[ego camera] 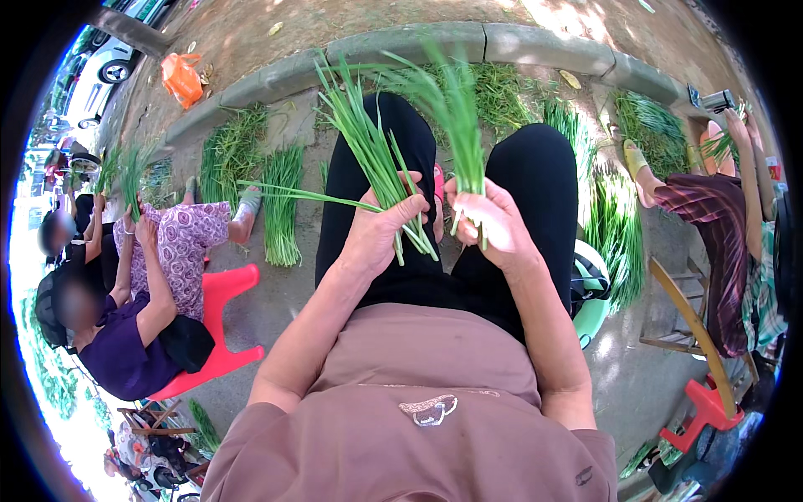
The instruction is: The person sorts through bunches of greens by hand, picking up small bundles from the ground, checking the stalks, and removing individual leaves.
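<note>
My left hand (382,223) grips a loose bunch of green garlic chives (364,138) near its pale stem ends, above my left thigh. One bundle of leaves juts out sideways to the left from that grasp. Over the gap between my thighs, my right hand (489,216) holds a second chive bunch (465,135) upright, its tips blurred. The cut ends poke out below both hands. On the ground left of my knee lies a neat chive pile (282,207). A larger pile (615,232) spreads to the right of my right leg.
A stone kerb (408,47) runs across the front, with discarded leaves (502,94) along it. People with chives sit on both sides; a red plastic stool (229,307) is at left. An orange bag (180,80) lies beyond the kerb. A wooden chair (690,326) stands at right.
</note>
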The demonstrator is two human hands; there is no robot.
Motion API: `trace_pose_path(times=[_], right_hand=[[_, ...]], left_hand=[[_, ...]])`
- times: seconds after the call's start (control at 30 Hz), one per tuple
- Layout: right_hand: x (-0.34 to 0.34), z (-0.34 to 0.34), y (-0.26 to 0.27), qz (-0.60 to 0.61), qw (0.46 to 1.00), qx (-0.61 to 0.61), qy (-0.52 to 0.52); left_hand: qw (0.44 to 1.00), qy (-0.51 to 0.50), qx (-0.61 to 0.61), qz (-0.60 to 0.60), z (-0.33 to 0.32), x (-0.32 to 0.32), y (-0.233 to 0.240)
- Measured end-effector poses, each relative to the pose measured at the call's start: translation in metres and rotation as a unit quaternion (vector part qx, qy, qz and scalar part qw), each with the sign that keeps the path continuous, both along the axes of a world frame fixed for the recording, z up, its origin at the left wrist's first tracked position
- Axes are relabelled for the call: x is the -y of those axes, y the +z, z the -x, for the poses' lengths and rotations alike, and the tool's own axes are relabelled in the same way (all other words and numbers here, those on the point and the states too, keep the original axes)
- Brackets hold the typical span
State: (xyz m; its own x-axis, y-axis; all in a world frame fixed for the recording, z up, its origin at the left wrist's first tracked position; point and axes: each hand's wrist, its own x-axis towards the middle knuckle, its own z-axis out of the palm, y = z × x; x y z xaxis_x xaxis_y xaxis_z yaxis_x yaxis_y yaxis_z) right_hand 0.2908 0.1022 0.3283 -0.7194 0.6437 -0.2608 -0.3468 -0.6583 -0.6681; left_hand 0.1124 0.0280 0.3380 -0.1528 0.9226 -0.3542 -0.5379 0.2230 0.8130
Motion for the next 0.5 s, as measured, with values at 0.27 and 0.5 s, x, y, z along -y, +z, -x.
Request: trace_pose_path(times=[0.27,0.5], right_hand=[[0.007,0.005,-0.011,-0.154,0.984,0.086,0.023],[0.011,0.018,0.004,-0.168,0.972,0.147,0.075]], left_hand=[[0.999,0.027,0.038,0.015,-0.002,-0.003,0.004],[0.998,-0.014,0.039,-0.039,0.001,-0.003,0.0]])
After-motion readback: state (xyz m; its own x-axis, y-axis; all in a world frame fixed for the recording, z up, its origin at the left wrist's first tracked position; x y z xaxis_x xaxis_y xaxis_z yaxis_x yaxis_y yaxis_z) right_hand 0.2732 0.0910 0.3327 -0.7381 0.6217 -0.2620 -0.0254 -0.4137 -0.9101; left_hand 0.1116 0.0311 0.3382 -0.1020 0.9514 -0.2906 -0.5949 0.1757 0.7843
